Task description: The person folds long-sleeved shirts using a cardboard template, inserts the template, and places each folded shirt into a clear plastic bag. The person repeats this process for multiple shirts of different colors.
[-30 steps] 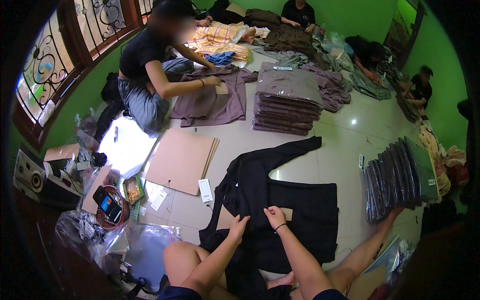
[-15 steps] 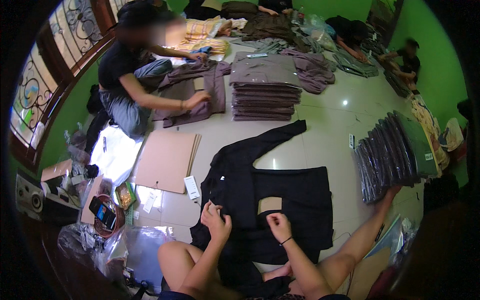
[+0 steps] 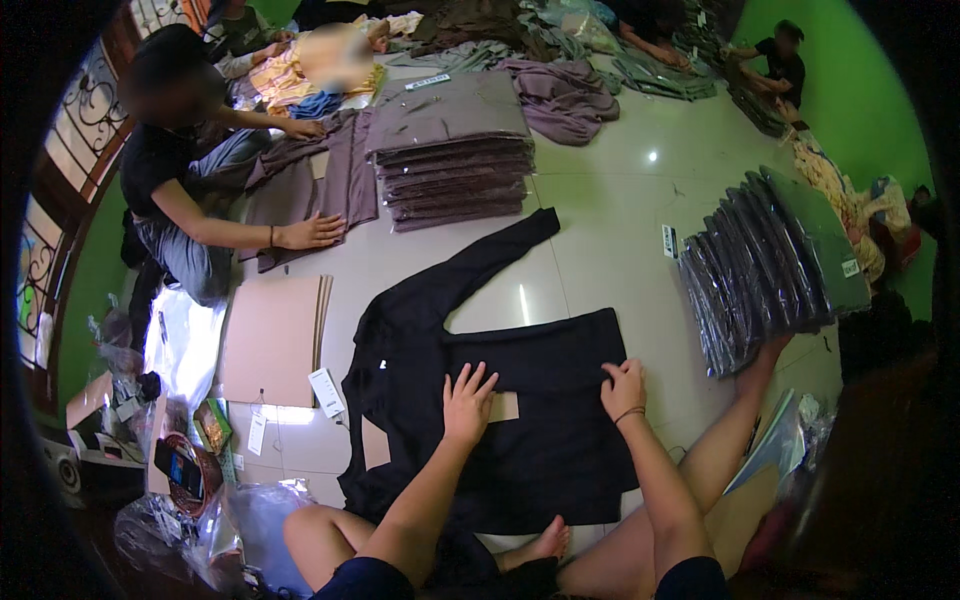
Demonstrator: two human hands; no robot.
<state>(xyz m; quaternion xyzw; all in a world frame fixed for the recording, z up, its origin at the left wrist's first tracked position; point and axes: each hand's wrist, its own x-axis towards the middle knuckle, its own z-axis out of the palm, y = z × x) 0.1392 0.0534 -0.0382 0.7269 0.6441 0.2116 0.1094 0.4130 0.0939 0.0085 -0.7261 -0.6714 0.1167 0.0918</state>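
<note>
Black garment (image 3: 560, 450) is laid out on the floor (image 3: 590, 260), brown card (image 3: 505, 407) partly covered by it. Cloth is touched by the left hand (image 3: 468, 405), fingers spread wide. Right edge is met by the right hand (image 3: 625, 388), fingers curled narrow; whether fabric is pinched cannot be told. Cardboard sheets (image 3: 270, 335) are stacked left, bagged brownish garments (image 3: 455, 185) piled beyond, bagged dark garments (image 3: 750, 275) grouped right.

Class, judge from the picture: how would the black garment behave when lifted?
The black garment would probably sag, since its soft-looking cloth spreads limply over the floor. Tan card showing in its gaps might stiffen that part.
</note>
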